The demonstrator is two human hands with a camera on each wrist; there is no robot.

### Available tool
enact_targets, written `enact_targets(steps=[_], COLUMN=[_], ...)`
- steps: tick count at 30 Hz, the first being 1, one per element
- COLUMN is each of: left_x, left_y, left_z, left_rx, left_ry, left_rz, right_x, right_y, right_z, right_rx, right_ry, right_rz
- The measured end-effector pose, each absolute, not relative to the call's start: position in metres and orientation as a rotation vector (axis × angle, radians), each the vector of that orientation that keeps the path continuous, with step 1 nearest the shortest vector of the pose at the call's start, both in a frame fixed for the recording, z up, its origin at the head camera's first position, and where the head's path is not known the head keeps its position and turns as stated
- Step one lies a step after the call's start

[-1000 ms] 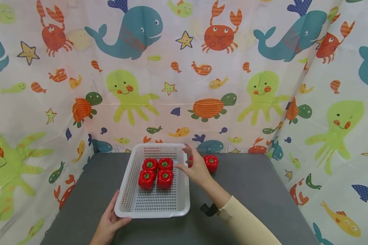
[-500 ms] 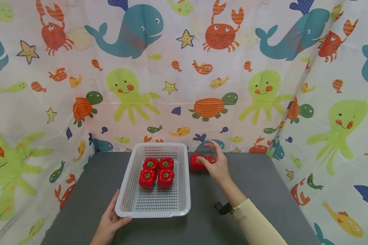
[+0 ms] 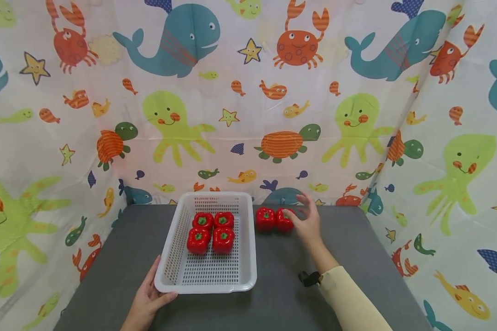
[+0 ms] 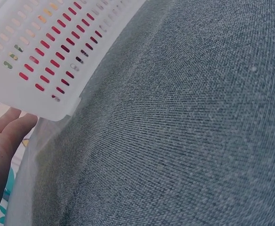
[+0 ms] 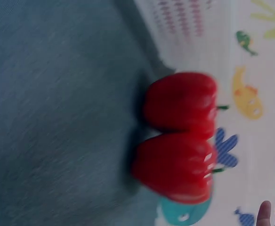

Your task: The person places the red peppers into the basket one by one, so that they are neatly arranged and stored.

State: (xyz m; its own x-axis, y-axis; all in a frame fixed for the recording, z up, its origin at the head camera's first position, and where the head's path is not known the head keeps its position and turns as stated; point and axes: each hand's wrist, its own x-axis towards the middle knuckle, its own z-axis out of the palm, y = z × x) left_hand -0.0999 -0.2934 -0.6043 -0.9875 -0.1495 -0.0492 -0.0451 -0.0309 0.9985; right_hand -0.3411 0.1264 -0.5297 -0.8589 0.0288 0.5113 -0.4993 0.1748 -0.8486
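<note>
In the head view, a white plastic basket (image 3: 207, 289) holds several glossy red bell peppers (image 3: 199, 241) grouped together. My left hand (image 3: 149, 296) grips its near left corner, thumb at the front rim and fingers along the side. The left wrist view shows those fingers (image 4: 15, 129) against the basket wall (image 4: 24, 92). Right of the basket, two more red bell peppers stand side by side: a left one (image 3: 265, 219) and a right one (image 3: 283, 221). Beside the right one is my right hand (image 3: 310, 223), thumb and fingers spread apart, holding nothing. Both peppers (image 5: 175, 167) show in the right wrist view.
A dark grey table (image 3: 348, 257) lies under everything. Curtains (image 3: 240, 115) printed with sea animals stand behind and at both sides. The table's back edge meets the rear curtain just beyond the two loose peppers.
My right hand has moved right, from above the basket's right edge, past the left loose pepper, to beside the right one. My left hand and the basket stay in place.
</note>
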Motion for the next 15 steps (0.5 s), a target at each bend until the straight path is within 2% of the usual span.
enact_targets(steps=[15], left_x=[-0.1], left_y=[-0.293], left_z=[-0.605], left_rx=[0.213], left_ry=[-2.149], left_rz=[-2.175], right_x=[-0.365], right_y=[0.156], right_z=[-0.589], right_rx=[0.299], right_ry=[-2.371], right_rz=[1.863])
